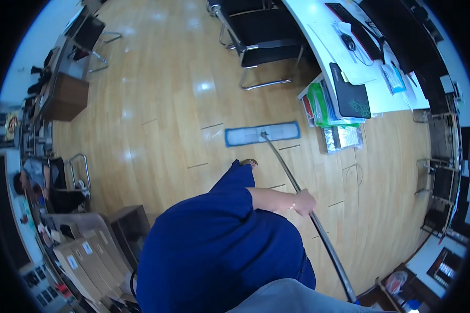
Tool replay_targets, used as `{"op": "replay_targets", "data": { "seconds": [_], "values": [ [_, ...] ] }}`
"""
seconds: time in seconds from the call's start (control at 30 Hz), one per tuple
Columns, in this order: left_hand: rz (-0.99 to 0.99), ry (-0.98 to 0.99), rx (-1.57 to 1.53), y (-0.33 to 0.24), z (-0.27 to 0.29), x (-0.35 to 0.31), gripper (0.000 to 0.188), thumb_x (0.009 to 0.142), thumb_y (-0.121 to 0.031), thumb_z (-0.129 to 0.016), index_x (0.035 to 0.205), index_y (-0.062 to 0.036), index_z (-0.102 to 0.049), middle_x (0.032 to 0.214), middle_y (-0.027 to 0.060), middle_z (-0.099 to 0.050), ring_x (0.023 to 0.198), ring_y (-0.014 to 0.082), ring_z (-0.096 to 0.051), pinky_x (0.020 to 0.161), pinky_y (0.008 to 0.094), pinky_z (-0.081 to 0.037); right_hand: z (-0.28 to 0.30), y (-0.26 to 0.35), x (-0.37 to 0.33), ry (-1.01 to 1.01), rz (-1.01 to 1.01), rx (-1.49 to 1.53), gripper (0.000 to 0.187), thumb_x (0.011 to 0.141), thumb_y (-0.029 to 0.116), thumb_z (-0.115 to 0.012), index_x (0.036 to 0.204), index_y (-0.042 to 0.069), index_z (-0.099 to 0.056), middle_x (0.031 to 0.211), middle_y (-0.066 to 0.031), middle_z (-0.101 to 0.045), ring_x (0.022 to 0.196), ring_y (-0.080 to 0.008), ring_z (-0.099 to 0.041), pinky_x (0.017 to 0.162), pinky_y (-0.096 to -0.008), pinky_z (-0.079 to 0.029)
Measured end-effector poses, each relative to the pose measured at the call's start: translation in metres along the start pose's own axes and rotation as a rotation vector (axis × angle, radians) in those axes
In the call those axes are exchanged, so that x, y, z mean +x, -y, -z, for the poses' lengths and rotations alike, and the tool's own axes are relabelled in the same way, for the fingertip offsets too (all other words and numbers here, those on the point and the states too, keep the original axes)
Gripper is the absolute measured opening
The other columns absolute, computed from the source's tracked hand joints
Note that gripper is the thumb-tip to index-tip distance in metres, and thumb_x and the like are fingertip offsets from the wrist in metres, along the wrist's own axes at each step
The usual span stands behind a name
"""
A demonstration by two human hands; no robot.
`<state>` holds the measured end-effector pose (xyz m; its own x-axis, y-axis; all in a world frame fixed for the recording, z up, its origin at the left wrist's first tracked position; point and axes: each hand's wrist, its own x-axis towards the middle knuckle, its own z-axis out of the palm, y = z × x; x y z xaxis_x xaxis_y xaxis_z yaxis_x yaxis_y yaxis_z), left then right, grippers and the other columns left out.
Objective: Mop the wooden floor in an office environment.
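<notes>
My left hand is closed round the metal pole of a flat mop, with the forearm coming out of a dark blue sleeve. The pole slants from the lower right up to the mop head. That head is wide and flat, pale with a blue rim, and lies on the floor ahead of me. Just short of it, one foot shows below the blue clothing. The pole's upper end runs out at the lower edge. My right hand is out of the picture.
A white desk with a keyboard and papers stands ahead right, folders and a plastic-wrapped package beside it. Black chairs stand ahead. Cardboard boxes are at lower left; a seated person is farther left. A thin cable lies on the floor.
</notes>
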<state>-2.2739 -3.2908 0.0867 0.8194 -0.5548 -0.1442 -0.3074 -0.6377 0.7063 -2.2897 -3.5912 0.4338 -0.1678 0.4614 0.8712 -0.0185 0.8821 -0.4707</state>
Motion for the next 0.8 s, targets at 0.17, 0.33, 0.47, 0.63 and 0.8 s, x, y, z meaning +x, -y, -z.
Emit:
{"op": "replay_targets", "data": {
  "seconds": [0.17, 0.33, 0.47, 0.63, 0.8],
  "values": [
    [0.372, -0.228, -0.020, 0.057, 0.000, -0.057, 0.018, 0.063, -0.034, -0.065, 0.065, -0.0156, -0.065, 0.065, 0.0076, -0.062, 0.067, 0.0283, -0.062, 0.063, 0.0434, -0.041, 0.026, -0.069, 0.005, -0.789, -0.420, -0.529, 0.029, 0.089, 0.029, -0.046, 0.067, 0.012, -0.039, 0.056, -0.0077, -0.046, 0.050, -0.0206, -0.047, 0.052, -0.0395, -0.041],
    [0.477, -0.367, -0.032, 0.089, 0.009, -0.103, 0.014, 0.064, -0.032, -0.065, 0.067, -0.0183, -0.065, 0.067, 0.0053, -0.062, 0.073, 0.0263, -0.062, 0.068, 0.0417, -0.040, 0.005, -0.150, 0.029, -0.951, -0.278, -0.623, 0.032, 0.089, 0.028, -0.046, 0.064, 0.010, -0.035, 0.052, -0.0039, -0.037, 0.047, -0.0166, -0.039, 0.048, -0.0317, -0.036],
    [0.519, -0.404, 0.008, 0.090, 0.015, -0.108, 0.011, 0.065, -0.028, -0.064, 0.067, -0.0169, -0.065, 0.067, 0.0077, -0.063, 0.071, 0.0259, -0.063, 0.068, 0.0411, -0.040, 0.002, -0.157, 0.033, -0.958, -0.342, -0.627, 0.031, 0.088, 0.023, -0.050, 0.063, 0.011, -0.034, 0.054, -0.0019, -0.034, 0.051, -0.0154, -0.040, 0.049, -0.0319, -0.038],
    [0.507, -0.519, 0.038, 0.118, 0.028, -0.122, 0.011, 0.065, -0.027, -0.065, 0.064, -0.0166, -0.064, 0.067, 0.0077, -0.062, 0.073, 0.0256, -0.062, 0.067, 0.0410, -0.040, 0.030, -0.175, 0.040, -0.705, -0.449, -0.504, 0.027, 0.085, 0.020, -0.054, 0.065, 0.010, -0.040, 0.058, -0.0032, -0.043, 0.054, -0.0175, -0.045, 0.053, -0.0329, -0.043],
    [0.537, -0.597, -0.016, 0.146, 0.069, -0.143, 0.012, 0.066, -0.027, -0.064, 0.064, -0.0156, -0.063, 0.067, 0.0080, -0.062, 0.075, 0.0262, -0.062, 0.066, 0.0419, -0.040, 0.066, -0.234, 0.085, -0.656, -0.304, -0.431, 0.029, 0.088, 0.017, -0.050, 0.063, 0.011, -0.038, 0.056, -0.0018, -0.041, 0.050, -0.0163, -0.042, 0.049, -0.0304, -0.042]
  ]
}}
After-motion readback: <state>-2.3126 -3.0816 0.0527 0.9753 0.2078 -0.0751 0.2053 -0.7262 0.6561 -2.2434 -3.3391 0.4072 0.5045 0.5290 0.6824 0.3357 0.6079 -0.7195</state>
